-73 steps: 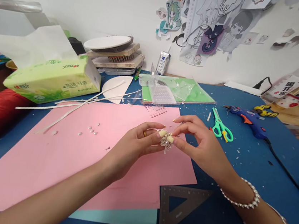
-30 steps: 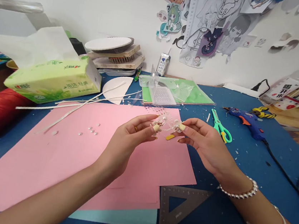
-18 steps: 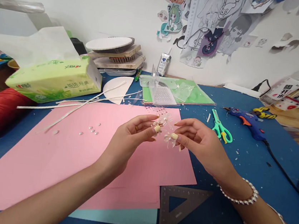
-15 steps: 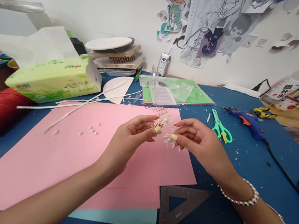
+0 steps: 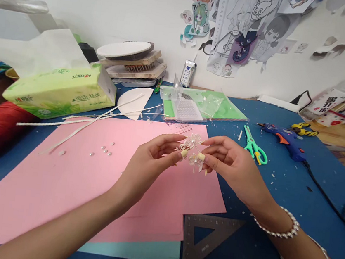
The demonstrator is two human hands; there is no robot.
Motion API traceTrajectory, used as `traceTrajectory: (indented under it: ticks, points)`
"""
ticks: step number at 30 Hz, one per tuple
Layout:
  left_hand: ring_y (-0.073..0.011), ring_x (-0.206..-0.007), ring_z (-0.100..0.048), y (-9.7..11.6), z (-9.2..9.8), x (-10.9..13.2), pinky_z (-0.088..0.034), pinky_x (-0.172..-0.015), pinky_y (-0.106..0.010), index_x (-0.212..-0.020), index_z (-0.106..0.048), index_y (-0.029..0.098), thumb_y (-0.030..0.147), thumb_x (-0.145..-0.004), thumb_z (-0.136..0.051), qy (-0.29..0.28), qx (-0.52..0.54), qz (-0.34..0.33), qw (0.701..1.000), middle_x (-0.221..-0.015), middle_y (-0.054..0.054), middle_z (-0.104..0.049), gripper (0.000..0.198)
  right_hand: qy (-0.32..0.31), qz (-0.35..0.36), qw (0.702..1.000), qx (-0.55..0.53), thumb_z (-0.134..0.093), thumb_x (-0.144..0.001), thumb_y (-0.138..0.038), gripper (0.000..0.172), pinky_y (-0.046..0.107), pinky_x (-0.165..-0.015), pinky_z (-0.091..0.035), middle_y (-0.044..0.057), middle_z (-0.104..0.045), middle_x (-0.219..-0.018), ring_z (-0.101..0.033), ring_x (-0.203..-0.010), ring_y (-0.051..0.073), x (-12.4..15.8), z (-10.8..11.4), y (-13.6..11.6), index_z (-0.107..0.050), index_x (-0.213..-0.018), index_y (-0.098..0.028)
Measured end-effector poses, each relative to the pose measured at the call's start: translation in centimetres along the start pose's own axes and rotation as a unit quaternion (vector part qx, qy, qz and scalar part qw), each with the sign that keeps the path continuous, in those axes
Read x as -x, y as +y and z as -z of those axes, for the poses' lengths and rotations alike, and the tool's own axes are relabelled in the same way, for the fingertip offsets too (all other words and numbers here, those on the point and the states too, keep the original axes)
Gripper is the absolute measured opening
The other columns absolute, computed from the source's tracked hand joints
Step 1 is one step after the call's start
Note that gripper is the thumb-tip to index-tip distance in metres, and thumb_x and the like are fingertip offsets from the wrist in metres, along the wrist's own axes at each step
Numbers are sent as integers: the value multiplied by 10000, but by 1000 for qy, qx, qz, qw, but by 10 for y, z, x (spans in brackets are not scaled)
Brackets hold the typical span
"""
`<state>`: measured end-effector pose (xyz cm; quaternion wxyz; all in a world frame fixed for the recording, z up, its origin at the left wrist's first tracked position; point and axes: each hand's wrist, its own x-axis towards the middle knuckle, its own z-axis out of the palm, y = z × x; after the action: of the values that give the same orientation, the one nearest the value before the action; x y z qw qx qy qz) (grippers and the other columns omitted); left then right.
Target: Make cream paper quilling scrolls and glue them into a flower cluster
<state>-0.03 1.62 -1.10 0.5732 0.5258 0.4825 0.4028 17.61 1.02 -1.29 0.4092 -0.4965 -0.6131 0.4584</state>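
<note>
Above the pink paper, both hands meet at a delicate white ornament of coiled paper strips with a pearl bead at its middle. My left hand pinches its left side between thumb and fingers. A second small white coiled-paper flower, also with a bead, sits just below. My right hand is closed, its thumb on this lower flower and its forefinger tip by the upper one's right edge. Whether the two pieces are joined, I cannot tell. Several loose pearl beads lie on the paper, left of my hands.
White paper strips cross the paper's far left, before a tissue pack. Green scissors and a blue glue gun with a trailing cord lie at right. A set square lies in front. Behind stands a green folder.
The lower flower has come closer to the upper ornament, and my right thumb has shifted slightly toward my left one. The view has moved a little.
</note>
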Motion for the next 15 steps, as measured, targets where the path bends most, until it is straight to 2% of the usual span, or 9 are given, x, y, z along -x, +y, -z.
traceTrajectory:
  ticks: [15]
  points:
    - [-119,-737,-531,-1,-1,-1,-418,-657,-213,-972,-581,240,282,-724,-595,-1,-11,1,1000,-793,0,-607,251,0,0,1000,-7,-569,-724,-257,234,217,-487,-479,-1,-588,-721,-565,-563,91,0,0,2,-485,-929,-179]
